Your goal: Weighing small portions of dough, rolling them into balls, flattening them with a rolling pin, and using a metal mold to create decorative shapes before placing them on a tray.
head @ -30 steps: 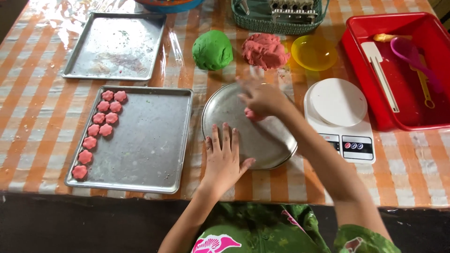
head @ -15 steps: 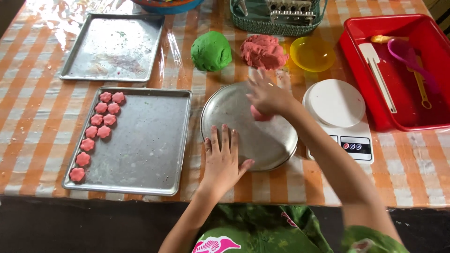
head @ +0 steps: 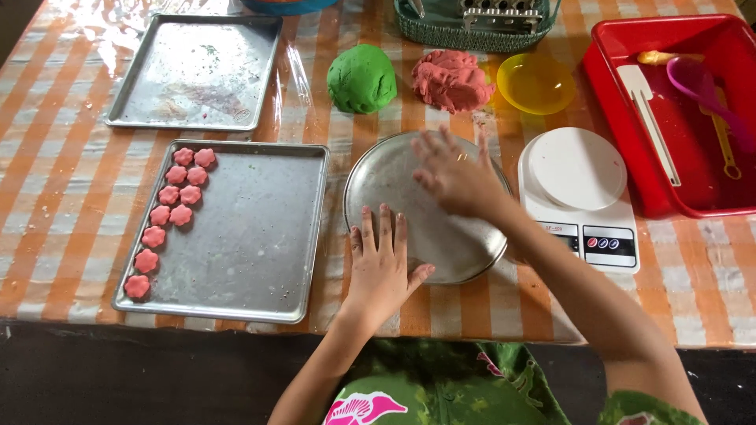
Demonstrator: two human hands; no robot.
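Along the table's left edge sit two metal trays: the far tray (head: 194, 72) holds only smears, while the near tray (head: 224, 230) carries ten pink flower-shaped pieces (head: 170, 216) in a slanting double line down its left side, the rest of it bare. By that count the shaping looks early, with most of the near tray unfilled and plenty of dough unused. Just right of the near tray, the left hand (head: 382, 267) lies flat, fingers spread and gripping nothing, on the near rim of one round metal plate (head: 386, 181). Over the plate's middle the right hand (head: 457, 177) presses palm down with fingers loosely spread; whatever is under it is hidden, so I cannot tell if it holds a piece. Beyond the plate, toward the far edge, rest one green dough ball (head: 361, 78), one pink dough lump (head: 452, 79) and one yellow bowl (head: 536, 83). One white kitchen scale (head: 577, 193) stands right of the plate, touching or nearly touching it. At the right edge, one red tray (head: 669, 102) holds utensils.
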